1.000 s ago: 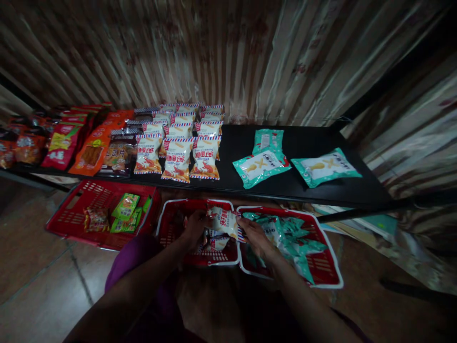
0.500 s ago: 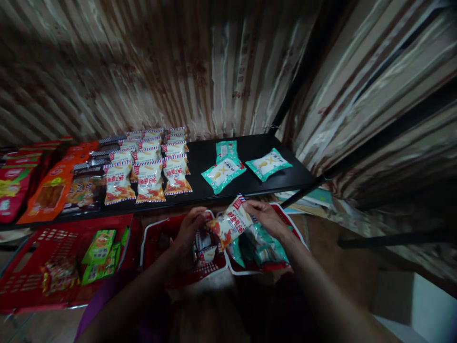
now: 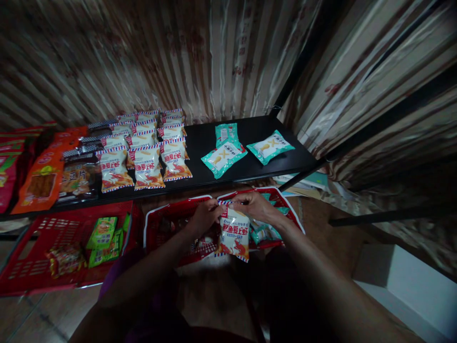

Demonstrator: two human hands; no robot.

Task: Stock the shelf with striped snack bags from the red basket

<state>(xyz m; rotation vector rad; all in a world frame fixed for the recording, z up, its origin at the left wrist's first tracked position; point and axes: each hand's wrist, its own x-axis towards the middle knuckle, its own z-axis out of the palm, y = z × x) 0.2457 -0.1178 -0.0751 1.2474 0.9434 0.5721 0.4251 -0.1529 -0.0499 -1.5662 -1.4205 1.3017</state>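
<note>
A white and orange snack bag [image 3: 234,233] with a striped edge hangs from both my hands. My left hand [image 3: 207,216] pinches its upper left corner, and my right hand [image 3: 255,206] grips the top edge on the other side. The bag hangs over the place where two red baskets meet. Beneath my left arm, the middle basket [image 3: 153,214] has several small packs, partly hidden. Teal snack bags [image 3: 266,232] lie in the right basket [image 3: 291,214], under my right hand.
On the black shelf [image 3: 200,131] stand rows of similar snack bags [image 3: 148,166], with three teal bags [image 3: 224,157] to their right. Orange packs [image 3: 41,183] lie further left. Another red basket [image 3: 32,267] holds green packs [image 3: 103,238]. A black post [image 3: 285,95] rises behind the shelf's right end.
The snack bag has turned from tilted to hanging upright and come lower. My left hand has moved right onto its top edge; earlier it was by the bag's lower left end.
</note>
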